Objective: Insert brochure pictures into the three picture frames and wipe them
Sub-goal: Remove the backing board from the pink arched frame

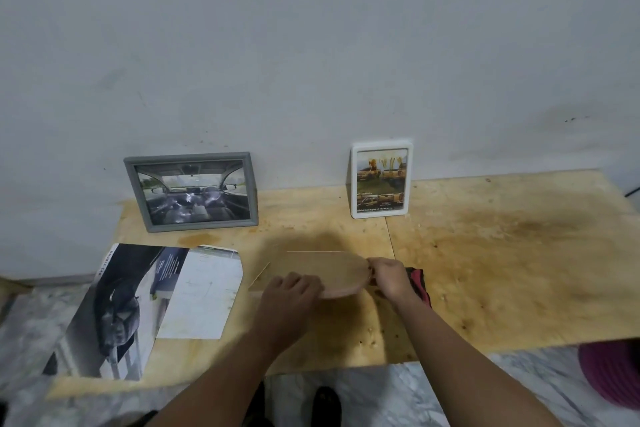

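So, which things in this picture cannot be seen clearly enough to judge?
Head view only:
- Third frame: only its brown back shows, blurred; whether a picture is inside is hidden.
- Red and black cloth: mostly behind the right hand.
- Left hand: its fingers are hidden under its back.
- White frame: its print is too small to read.
- Pink object: cut by the right edge.

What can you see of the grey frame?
The grey frame is a wide rectangle with a plain, matt moulding. It stands on the wooden board at the back left, tilted back against the wall. It holds a picture of a car's interior. No hand touches it.
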